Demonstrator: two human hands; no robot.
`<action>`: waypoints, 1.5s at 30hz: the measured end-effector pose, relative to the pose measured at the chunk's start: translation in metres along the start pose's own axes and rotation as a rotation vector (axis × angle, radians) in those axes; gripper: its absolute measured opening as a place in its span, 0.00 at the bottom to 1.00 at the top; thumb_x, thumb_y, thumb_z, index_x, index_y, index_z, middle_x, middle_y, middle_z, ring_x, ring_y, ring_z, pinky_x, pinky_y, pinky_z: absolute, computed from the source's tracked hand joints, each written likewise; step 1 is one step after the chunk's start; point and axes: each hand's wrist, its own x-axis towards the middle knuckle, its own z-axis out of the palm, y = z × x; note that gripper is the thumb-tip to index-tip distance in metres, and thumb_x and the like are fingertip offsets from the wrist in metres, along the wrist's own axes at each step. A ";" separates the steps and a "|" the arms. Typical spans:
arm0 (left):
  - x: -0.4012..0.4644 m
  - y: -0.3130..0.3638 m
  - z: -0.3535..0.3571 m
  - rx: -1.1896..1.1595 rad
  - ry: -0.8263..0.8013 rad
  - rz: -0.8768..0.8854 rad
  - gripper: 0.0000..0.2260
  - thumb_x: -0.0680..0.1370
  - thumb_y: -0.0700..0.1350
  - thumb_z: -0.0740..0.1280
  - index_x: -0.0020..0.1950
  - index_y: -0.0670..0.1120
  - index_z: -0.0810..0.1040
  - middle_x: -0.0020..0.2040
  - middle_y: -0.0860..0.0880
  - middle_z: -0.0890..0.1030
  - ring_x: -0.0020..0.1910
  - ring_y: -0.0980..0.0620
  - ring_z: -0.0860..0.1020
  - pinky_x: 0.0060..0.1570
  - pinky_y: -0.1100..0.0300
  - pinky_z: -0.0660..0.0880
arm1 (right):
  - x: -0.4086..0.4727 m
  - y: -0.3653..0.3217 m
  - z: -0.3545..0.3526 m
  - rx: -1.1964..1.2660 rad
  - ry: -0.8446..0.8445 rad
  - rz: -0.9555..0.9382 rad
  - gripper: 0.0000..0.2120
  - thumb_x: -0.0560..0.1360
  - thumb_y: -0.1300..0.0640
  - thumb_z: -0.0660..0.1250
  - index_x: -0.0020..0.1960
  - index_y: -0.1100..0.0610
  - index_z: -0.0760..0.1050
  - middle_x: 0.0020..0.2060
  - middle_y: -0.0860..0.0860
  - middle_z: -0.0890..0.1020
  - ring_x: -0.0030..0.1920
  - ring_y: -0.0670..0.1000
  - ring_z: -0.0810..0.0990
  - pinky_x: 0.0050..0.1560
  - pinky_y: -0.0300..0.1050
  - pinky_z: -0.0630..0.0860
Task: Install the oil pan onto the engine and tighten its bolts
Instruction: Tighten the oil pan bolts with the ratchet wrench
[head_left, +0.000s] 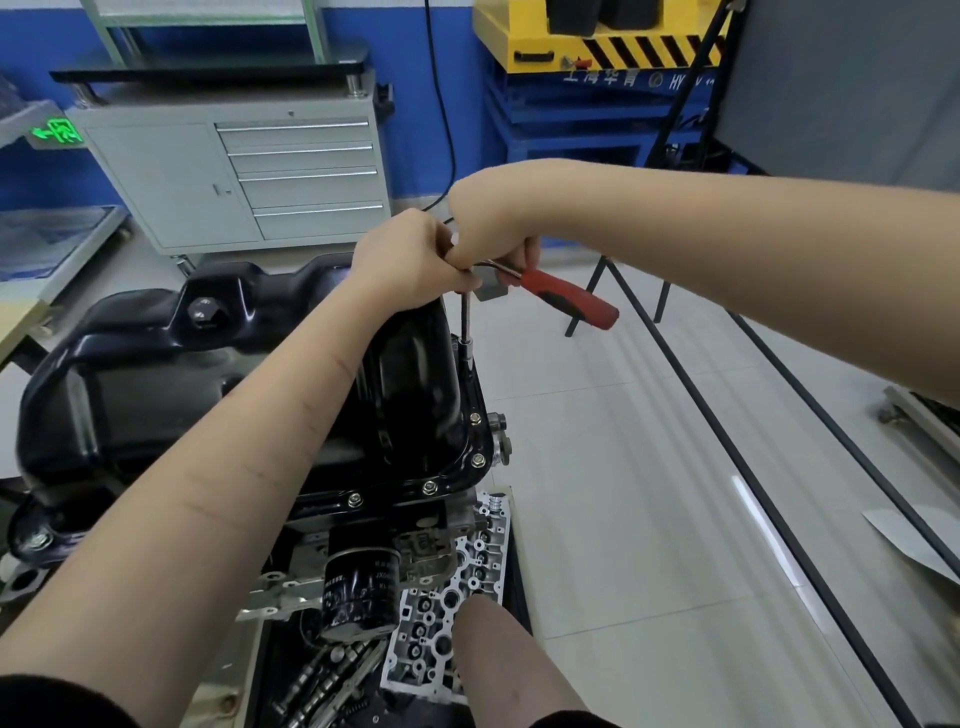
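Observation:
A glossy black oil pan (156, 374) lies on top of the upturned engine (426, 525), with bolts (430, 487) showing along its near and right flange. A ratchet with a red handle (569, 299) drives a thin vertical extension and socket (466, 332) that stands on a bolt at the pan's far right edge. My left hand (410, 254) is closed over the ratchet's head at the top of the extension. My right hand (493, 228) grips the ratchet near the head, and the red handle sticks out to the right below it.
A black oil filter (358, 597) hangs below the pan's near edge, beside a silver cylinder head (452, 597) lower down. A grey drawer cabinet (244, 171) stands behind. A yellow and blue lift (597, 67) is at the back right. Black cables (727, 415) cross the tiled floor.

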 end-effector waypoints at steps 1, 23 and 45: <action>0.000 0.000 0.000 0.005 0.000 0.000 0.10 0.67 0.51 0.72 0.39 0.46 0.78 0.37 0.47 0.78 0.38 0.45 0.74 0.32 0.59 0.62 | 0.000 0.000 -0.001 -0.055 0.001 -0.033 0.10 0.74 0.58 0.61 0.38 0.63 0.74 0.23 0.53 0.79 0.23 0.49 0.79 0.34 0.42 0.78; 0.002 0.000 0.001 0.050 0.024 -0.003 0.12 0.68 0.51 0.71 0.40 0.42 0.76 0.30 0.50 0.71 0.35 0.46 0.70 0.27 0.61 0.59 | -0.003 0.003 0.006 -0.003 0.097 -0.029 0.13 0.72 0.59 0.61 0.29 0.60 0.71 0.15 0.48 0.75 0.26 0.49 0.78 0.31 0.39 0.76; 0.001 0.000 0.004 -0.007 0.053 -0.012 0.13 0.68 0.48 0.69 0.32 0.45 0.67 0.29 0.50 0.67 0.31 0.48 0.64 0.28 0.61 0.58 | -0.001 0.024 0.029 -0.165 0.432 -0.178 0.16 0.77 0.47 0.57 0.42 0.58 0.73 0.29 0.50 0.68 0.30 0.52 0.67 0.29 0.43 0.61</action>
